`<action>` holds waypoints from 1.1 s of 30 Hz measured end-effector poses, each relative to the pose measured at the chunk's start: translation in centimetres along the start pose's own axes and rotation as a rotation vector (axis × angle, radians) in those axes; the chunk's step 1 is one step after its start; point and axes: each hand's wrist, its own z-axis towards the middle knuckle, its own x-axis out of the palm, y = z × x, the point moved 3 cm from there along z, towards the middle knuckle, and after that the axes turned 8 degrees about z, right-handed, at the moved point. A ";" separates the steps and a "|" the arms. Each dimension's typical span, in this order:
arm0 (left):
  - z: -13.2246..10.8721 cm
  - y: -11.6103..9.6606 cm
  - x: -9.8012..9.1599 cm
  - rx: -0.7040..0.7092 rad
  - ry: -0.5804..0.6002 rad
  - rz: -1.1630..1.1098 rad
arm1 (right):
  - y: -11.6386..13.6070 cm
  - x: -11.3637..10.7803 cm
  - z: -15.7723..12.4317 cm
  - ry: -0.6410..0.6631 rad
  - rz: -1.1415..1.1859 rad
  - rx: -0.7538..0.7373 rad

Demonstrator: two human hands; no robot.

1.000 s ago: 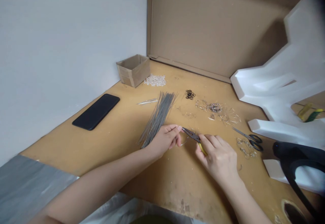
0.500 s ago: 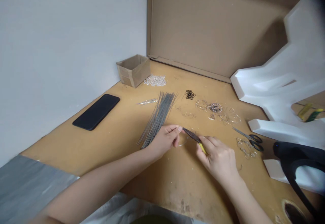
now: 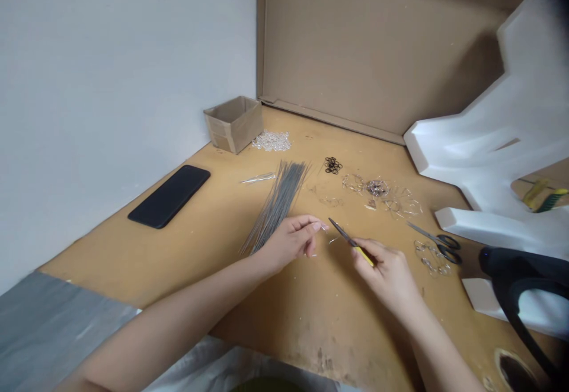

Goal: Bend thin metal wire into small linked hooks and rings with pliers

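Between thumb and fingers, my left hand [image 3: 297, 238] pinches a thin wire piece [image 3: 325, 226], whose end pokes out past the fingertips. My right hand [image 3: 386, 267] is closed round the yellow handles of dark-jawed pliers [image 3: 343, 233]. The jaws point up and left, a small distance from the left fingertips and not touching them. Under and behind my left wrist lies a bundle of straight grey wires [image 3: 284, 193]. Small bits of wire [image 3: 335, 239] lie on the table near the plier jaws.
Behind are a cardboard box [image 3: 233, 125], clear beads [image 3: 272, 140], black rings [image 3: 333, 165] and tangled wire pieces [image 3: 377, 188]. A black phone [image 3: 169, 196] lies left. Scissors [image 3: 438, 242], wire loops [image 3: 431, 258], white foam [image 3: 471, 220] and a black curved object [image 3: 511, 267] are at right.
The pliers have moved right and away from my left fingertips, together with my right hand. My left hand has stayed nearly in place, and more of the wire piece shows at its fingertips.
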 end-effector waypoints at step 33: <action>0.3 1.1 0.4 0.084 -0.020 0.121 | 1.2 0.0 -0.2 -0.099 -0.296 -0.291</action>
